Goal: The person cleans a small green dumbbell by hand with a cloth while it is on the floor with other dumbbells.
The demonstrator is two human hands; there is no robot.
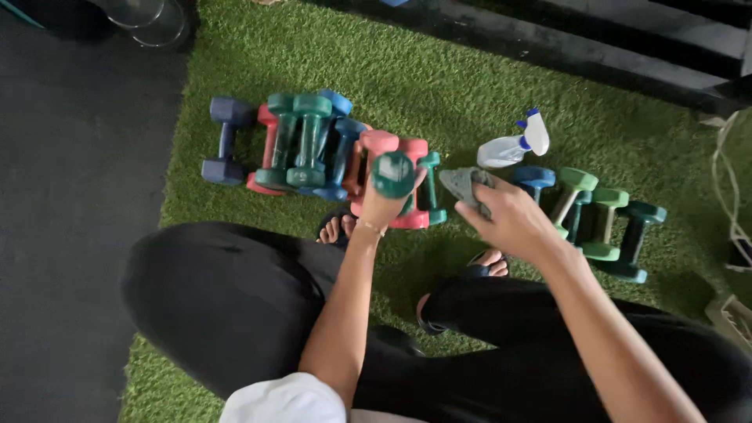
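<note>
Left hand: the left hand [381, 205] is raised over the green artificial grass mat [439, 86] and its fingers are closed around a dark green rubber-coated dumbbell [392, 174]. The dumbbell stands on end toward the camera, so only its round end face shows; the handle and the far head are hidden behind this face and the hand.

Right hand: the right hand [513, 219] has its fingers closed on a crumpled grey cloth [464, 185], held just beside the dumbbell. If the cloth touches the dumbbell, one cannot tell.

Left group: a row of small dumbbells lies on the mat beyond the left hand: one navy blue dumbbell [225, 141] at the far end, then red, green, blue and pink dumbbells [313, 145] packed close and partly stacked. Their exact number is hard to count, as they cover each other.

Right group: some green and teal dumbbells [607, 227] lie near the right hand. The forearm and hand hide part of them, and one blue dumbbell head [535, 177] shows above the knuckles.

Spray bottle: a clear plastic spray bottle with white and blue nozzle [513, 145] lies on its side on the mat, beyond the cloth.

Body: the person squats in black trousers [227, 305]; toes in dark sandals [338, 229] look out below the hands. The lap is partly cut off at the lower edge.

Floor: dark flooring [78, 196] borders the mat on the left side.
</note>
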